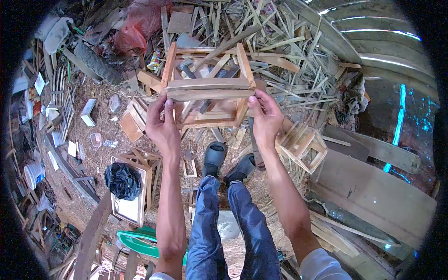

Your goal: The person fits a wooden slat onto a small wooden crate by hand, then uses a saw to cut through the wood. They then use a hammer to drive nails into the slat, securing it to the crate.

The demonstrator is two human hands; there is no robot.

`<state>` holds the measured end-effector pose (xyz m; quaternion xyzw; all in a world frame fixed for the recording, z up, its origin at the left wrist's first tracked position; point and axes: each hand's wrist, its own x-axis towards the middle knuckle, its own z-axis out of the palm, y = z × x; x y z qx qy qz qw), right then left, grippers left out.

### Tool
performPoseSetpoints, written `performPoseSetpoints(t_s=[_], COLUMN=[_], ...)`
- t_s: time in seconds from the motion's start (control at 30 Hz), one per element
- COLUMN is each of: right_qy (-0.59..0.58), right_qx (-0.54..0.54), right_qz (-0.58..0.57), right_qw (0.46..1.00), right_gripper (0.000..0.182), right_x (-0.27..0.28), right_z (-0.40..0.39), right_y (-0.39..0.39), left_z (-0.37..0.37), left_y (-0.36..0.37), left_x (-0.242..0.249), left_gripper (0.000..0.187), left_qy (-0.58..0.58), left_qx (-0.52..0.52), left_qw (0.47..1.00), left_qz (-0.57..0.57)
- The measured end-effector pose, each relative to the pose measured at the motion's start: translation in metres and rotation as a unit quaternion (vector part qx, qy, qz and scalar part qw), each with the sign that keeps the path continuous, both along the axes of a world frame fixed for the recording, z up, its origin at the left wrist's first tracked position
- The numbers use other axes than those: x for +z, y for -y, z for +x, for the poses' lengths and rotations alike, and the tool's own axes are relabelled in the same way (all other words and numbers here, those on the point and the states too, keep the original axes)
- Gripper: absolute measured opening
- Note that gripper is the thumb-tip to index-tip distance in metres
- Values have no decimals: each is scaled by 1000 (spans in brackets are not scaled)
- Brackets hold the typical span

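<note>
Between my hands a wooden slat (pixel 210 95) is stretched level, one end pinched by each hand. My left hand (pixel 161 126) has thumb and fingers closed at its left end. At the right end, my right hand (pixel 266 120) pinches with the thumb on top. Right behind it and parallel runs a second slat (pixel 207 84), slightly curved. Both overlap a wooden frame (pixel 244 63) with posts and rails, which stands on the ground beyond my feet. Inside that frame show loose wood strips and a dark tool-like piece (pixel 187 70), partly covered by the slats.
Scrap wood strips (pixel 298 70) are heaped behind the frame. A small wooden frame (pixel 303 147) sits at right, near large boards (pixel 368 196). On the left are a box with a black plastic bag (pixel 122 181), a tire (pixel 95 63) and a green plastic item (pixel 135 242).
</note>
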<state>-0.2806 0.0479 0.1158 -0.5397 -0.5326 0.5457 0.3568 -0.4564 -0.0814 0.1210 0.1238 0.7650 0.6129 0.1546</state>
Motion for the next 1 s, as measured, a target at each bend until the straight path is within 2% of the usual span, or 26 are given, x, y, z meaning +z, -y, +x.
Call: performPoseSetpoints(t_s=[0.23,0.27,0.33,0.43,0.53,0.6,0.67,0.73,0.77,0.8,0.87,0.93,1.0], right_qy=[-8,-8,-102,-78,-82,-58,-33,-44,-1,1,52,78,181], right_qx=[-4,-4,-5,-2,3,21,39,108,141,138,192,207,261], right_qz=[-20,-19,-43,14,-10,-17,-23,-10,-28,-29,-1,-3,14], right_qw=[1000,1000,994,997,997,998,998,993,990,990,980,975,948], right_gripper=[24,24,22,19,24,28,32,38,41,41,42,37,30], right_x=[15,18,22,22,30,33,34,40,48,46,39,39,45], right_z=[0,1,5,6,4,1,-4,-10,-10,-9,-10,-9,-5], right_y=[-2,-2,0,2,3,-5,-17,-31,-38,-43,-59,-70,-80], left_z=[-3,-3,-2,-2,-4,-16,-27,-37,-45,-50,-59,-63,-67], left_y=[4,6,9,13,11,8,2,-9,-12,-16,-23,-26,-28], left_x=[1,2,7,13,16,18,29,34,32,36,43,48,57], left_gripper=[20,21,21,22,20,17,21,24,27,27,28,32,35], left_qy=[-28,8,43,72,79,118,117,93,74,77,84,66,5], left_qx=[-24,-29,-32,-33,-11,-52,-57,-81,-100,-103,-130,-158,-209], left_qw=[999,999,995,994,991,980,984,988,989,988,988,985,963], left_qz=[9,44,79,73,112,152,122,98,82,81,-4,-10,-173])
